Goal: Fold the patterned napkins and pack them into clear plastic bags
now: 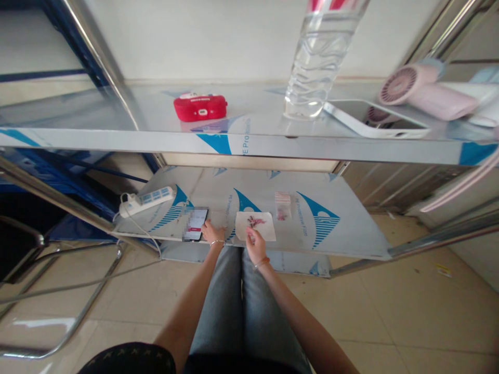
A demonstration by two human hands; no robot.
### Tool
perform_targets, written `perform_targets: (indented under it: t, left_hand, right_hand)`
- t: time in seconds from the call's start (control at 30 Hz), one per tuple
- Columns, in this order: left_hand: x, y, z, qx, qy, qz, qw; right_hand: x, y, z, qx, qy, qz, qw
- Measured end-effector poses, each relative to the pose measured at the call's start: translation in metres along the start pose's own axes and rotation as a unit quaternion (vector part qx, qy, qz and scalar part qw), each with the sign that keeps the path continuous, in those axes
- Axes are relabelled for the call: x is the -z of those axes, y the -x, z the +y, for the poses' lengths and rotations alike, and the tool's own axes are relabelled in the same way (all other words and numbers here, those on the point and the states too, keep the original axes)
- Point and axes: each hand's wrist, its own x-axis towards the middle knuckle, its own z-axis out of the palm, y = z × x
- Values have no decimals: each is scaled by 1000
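Observation:
My left hand (212, 234) lies at the right edge of a phone (197, 224) with a lit screen, its fingers spread on the lower shelf. My right hand (254, 243) is over the near edge of a white paper sheet (267, 234), thumb and fingers pinched together. Whatever is between those fingertips is too small to make out. A little heap of small dark red and purple pieces (257, 221) sits on the paper, just beyond the right fingertips. To the right of the paper is a small clear zip bag (283, 205) with reddish pieces in it.
A white power strip (150, 199) with a plugged-in cord is at the shelf's left. The upper shelf (257, 141) holds a red case (200, 108), a water bottle (317, 62), a white phone (374, 120) and a pink handheld fan (424, 91). A metal-framed chair (91, 291) stands left.

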Motion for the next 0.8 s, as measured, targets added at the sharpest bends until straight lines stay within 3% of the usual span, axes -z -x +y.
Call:
perform_targets:
  t: [0.17,0.3,0.47,0.63,0.8]
  left_hand:
    - [2,0,-5,-17,-6,28,999]
    - [5,-2,-11,-50,43,8,998]
    - [5,-7,-16,-48,88,-7,995]
    - [19,-5,-9,-94,86,17,992]
    - [38,20,10,-132,157,-75,976]
  right_hand:
    - [-5,4,-2,-16,-3,-8,1000]
    - [-9,9,-2,-24,-10,-21,999]
    - [-11,10,-4,-17,-7,-43,999]
    - [-7,9,-13,8,21,-47,999]
    - [-5,6,-29,56,65,-59,995]
